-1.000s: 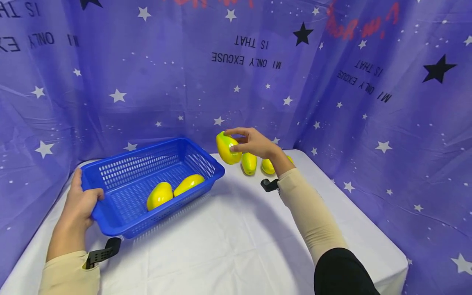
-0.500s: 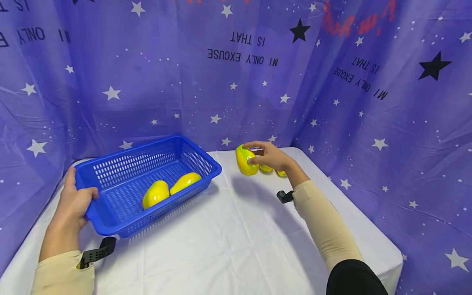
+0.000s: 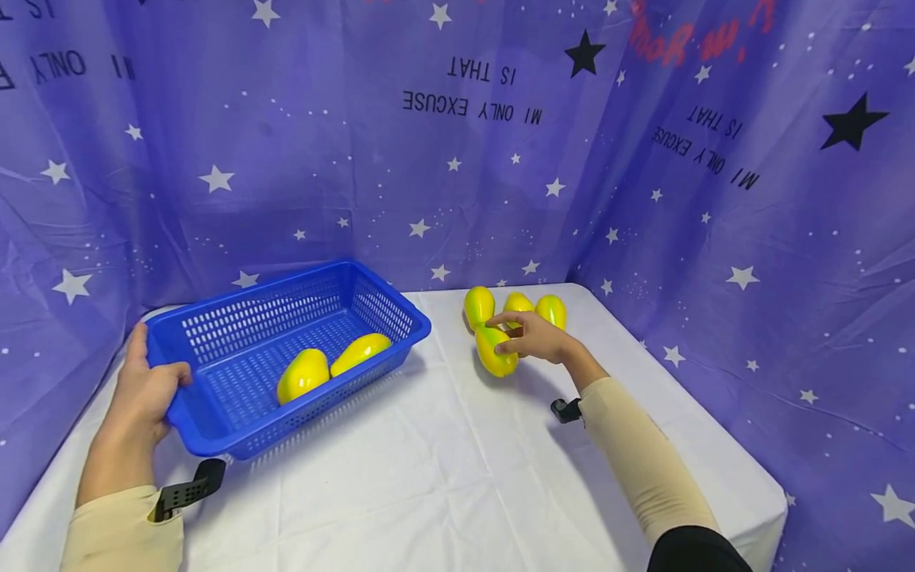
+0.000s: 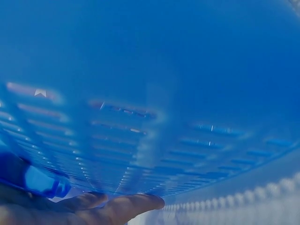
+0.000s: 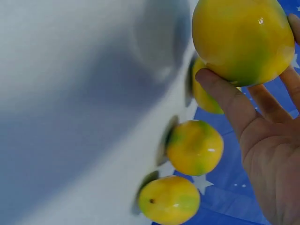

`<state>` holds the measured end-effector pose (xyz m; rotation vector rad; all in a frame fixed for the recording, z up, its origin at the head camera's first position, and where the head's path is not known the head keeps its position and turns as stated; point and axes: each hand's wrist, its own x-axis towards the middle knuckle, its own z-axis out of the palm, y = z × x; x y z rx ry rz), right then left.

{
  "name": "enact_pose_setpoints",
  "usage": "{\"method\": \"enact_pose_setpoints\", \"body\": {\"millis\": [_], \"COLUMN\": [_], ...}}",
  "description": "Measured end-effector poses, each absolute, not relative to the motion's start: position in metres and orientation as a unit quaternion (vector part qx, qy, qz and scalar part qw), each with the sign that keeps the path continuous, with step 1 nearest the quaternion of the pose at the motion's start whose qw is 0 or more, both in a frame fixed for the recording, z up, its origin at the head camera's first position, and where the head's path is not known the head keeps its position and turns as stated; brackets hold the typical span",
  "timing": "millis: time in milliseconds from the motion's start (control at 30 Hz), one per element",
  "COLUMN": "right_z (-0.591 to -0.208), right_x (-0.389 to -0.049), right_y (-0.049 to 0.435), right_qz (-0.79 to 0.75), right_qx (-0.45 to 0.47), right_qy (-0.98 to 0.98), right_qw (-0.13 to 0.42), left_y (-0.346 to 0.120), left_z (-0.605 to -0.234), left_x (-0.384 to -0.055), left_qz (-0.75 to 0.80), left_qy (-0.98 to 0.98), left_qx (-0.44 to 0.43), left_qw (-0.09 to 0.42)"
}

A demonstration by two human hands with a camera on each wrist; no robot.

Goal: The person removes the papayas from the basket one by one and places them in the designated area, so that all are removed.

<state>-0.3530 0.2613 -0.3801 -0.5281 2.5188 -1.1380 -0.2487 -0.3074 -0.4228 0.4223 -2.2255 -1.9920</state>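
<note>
My left hand (image 3: pixel 145 389) grips the left end of a blue plastic basket (image 3: pixel 236 449), thumb over the rim. In the left wrist view, fingers (image 4: pixel 136 204) lie beneath the slotted basket. Inside it are two yellow mangoes, one rounder mango (image 3: pixel 303 376) and one longer mango (image 3: pixel 360 354). My right hand (image 3: pixel 539 338) holds a yellow-green mango (image 3: pixel 496 352) between thumb and fingers, low over the table. Just behind it stand three more: a left mango (image 3: pixel 479 305), a middle mango (image 3: pixel 518 303) partly hidden by the hand, and a right mango (image 3: pixel 551 311).
A white cloth covers the table (image 3: pixel 400 492), whose right edge runs down to a rounded front corner. Purple curtains (image 3: pixel 372 159) printed with stars and lettering hang behind and at both sides, close to the table's back edge.
My right hand has carried its mango rightward and down, away from the basket, to in front of the other mangoes. The left hand and basket have shifted only slightly in view.
</note>
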Motion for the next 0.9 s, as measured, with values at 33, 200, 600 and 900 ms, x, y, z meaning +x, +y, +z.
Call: {"method": "enact_pose_setpoints", "body": {"millis": [33, 200, 600, 900], "right_z": [-0.383, -0.392, -0.390, -0.390], "right_x": [-0.353, -0.353, -0.351, -0.353], "right_y": [0.262, 0.263, 0.263, 0.262], "right_qz": [-0.397, -0.404, -0.387, -0.377], "right_qx": [-0.184, -0.184, -0.157, -0.153], "right_qy": [0.884, 0.879, 0.887, 0.893], "right_qw": [0.165, 0.176, 0.199, 0.195], "left_y": [-0.308, -0.314, -0.303, -0.299], "left_z": [-0.424, -0.430, -0.417, -0.412], "left_x": [-0.250, -0.254, -0.244, -0.242], "left_qz": [-0.661, -0.661, -0.669, -0.672], "left_qy": [-0.735, -0.736, -0.727, -0.727], "left_qx": [0.139, 0.134, 0.142, 0.135], "left_qw": [0.062, 0.061, 0.059, 0.053]}}
